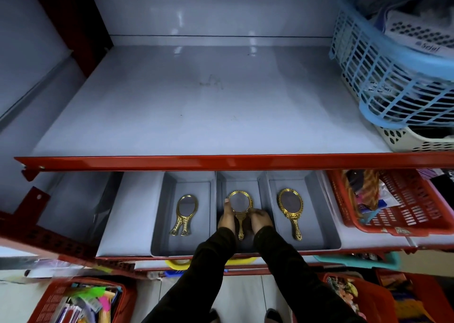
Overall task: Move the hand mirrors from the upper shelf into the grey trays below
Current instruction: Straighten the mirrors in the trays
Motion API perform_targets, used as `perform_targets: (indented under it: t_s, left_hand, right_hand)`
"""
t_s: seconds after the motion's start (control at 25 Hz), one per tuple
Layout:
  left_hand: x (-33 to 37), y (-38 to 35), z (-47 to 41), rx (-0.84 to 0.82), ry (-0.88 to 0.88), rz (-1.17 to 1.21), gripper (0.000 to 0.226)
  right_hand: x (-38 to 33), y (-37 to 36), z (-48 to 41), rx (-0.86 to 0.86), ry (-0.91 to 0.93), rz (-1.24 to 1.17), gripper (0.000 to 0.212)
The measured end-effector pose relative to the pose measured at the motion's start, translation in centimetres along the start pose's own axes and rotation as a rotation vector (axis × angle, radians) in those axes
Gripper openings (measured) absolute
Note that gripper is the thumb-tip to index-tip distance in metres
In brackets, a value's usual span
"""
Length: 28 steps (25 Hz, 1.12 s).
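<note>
Both hands [244, 218] grip gold mirror [239, 206] (fingers at rim) in middle tray [218, 182].

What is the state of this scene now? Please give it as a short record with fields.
upper shelf: no mirrors visible
left grey tray: gold hand mirrors, apparently two, overlapping
middle grey tray: round gold mirror, held by both hands
right grey tray: oval gold mirror, lying flat, untouched
left hand: on the round mirror's left edge
right hand: beside its handle
</note>
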<state>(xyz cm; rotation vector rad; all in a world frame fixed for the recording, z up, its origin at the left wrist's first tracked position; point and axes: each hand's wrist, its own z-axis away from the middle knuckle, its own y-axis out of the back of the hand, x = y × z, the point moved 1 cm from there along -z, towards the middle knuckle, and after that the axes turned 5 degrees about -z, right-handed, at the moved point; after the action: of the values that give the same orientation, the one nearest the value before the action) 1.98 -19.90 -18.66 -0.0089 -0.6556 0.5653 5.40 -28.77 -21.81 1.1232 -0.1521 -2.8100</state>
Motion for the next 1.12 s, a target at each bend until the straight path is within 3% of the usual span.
perform_targets:
  t_s: [0.16, 0.36, 0.48, 0.56, 0.72, 0.76, 0.88, 0.96, 1.12]
  left_hand:
    - [2.6, 1.7, 1.5, -0.002, -0.103, -0.017, 0.072]
    - [5.5, 7.3, 1.3, 0.064, -0.167, 0.079, 0.073]
    - [6.2, 11.0, 0.1, 0.193, -0.178, 0.132, 0.074]
    - [6.4, 13.1, -0.7, 0.288, -0.174, 0.083, 0.079]
    - [5.8, 15.3, -2.4, 0.283, -0.096, 0.020, 0.078]
    - [5.6, 15.2, -2.2, 0.269, -0.094, -0.022, 0.081]
    - [2.8, 15.9, -4.8, 0.276, 0.013, 0.000, 0.119]
    - [0.9, 16.6, -7.9, 0.292, 0.037, 0.045, 0.112]
    - [4.0, 15.3, -2.9, 0.229, 0.027, 0.092, 0.090]
  right_hand:
    - [-2.8, -1.9, 2.2, -0.047, 0.051, -0.167, 0.024]
    - [-5.0, -6.1, 4.4, -0.168, 0.064, -0.192, 0.031]
    - [-5.0, -9.1, 4.9, -0.241, 0.005, -0.173, 0.030]
    - [-4.4, -11.3, 4.7, -0.258, -0.054, -0.138, 0.018]
    - [-1.8, -14.0, 3.7, -0.191, -0.172, -0.132, 0.024]
    - [-1.2, -14.4, 3.6, -0.183, -0.199, -0.134, 0.028]
    - [-0.3, -14.9, 3.6, -0.171, -0.253, -0.141, 0.038]
    - [0.1, -15.0, 3.4, -0.186, -0.272, -0.161, 0.040]
    - [0.0, -15.3, 3.7, -0.194, -0.293, -0.209, 0.021]
